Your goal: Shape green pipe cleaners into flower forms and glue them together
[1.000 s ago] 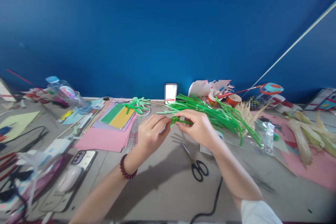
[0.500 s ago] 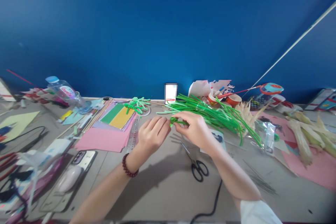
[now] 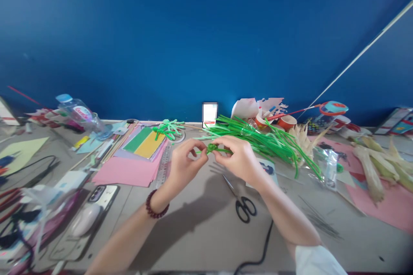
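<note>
Between my two hands is a small twisted knot of green pipe cleaner [image 3: 212, 148], held above the table. My left hand [image 3: 186, 161], with a dark red bead bracelet [image 3: 155, 206] at the wrist, pinches a short end on the left side. My right hand [image 3: 237, 154] grips the knot's right side, and a green end shows inside its curled fingers. Just behind and to the right lies a big bundle of long green pipe cleaners [image 3: 258, 137]. Below my right hand, black-handled scissors [image 3: 243, 204] rest on the table, blades pointing away from me.
A phone with a lit screen [image 3: 210, 114] leans on the blue wall. To the left are coloured paper sheets [image 3: 129, 172], a ruler [image 3: 164, 165], a mouse [image 3: 85, 220] and a plastic bottle [image 3: 79, 111]. Corn husks [image 3: 371, 167] and thin wires [image 3: 319, 221] lie right.
My left hand has turned and its fingers have opened into a thumb-and-finger pinch, so more of the green knot shows. My right hand stays nearly in place.
</note>
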Motion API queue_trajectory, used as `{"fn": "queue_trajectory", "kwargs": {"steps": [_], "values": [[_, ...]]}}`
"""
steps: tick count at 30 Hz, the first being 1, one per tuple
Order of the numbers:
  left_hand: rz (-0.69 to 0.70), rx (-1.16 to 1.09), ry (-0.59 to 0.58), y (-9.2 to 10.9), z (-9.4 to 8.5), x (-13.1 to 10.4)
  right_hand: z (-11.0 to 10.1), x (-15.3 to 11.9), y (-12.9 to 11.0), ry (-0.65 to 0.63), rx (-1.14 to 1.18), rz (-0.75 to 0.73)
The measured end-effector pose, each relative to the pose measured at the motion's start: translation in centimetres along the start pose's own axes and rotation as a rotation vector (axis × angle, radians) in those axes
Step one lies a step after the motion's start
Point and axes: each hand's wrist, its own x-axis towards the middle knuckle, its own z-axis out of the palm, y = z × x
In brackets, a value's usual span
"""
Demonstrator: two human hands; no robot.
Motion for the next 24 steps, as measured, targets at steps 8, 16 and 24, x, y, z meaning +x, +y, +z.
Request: {"fn": "queue_trajectory", "kwargs": {"steps": [8, 16, 24], "values": [[-0.505, -0.457, -0.025, -1.8, -1.6, 1.8, -1.6, 0.3, 0.3, 0.129, -0.043, 0.012], [-0.507, -0.687, -0.141, -1.3, -2.0, 2.2, -3.7, 0.7, 0.9, -0.065, 0.252, 0.199], [-0.329, -0.412, -0.218, -0.1, -1.5, 1.5, -2.9, 1.2, 1.7, -0.230, 0.423, 0.225]]}}
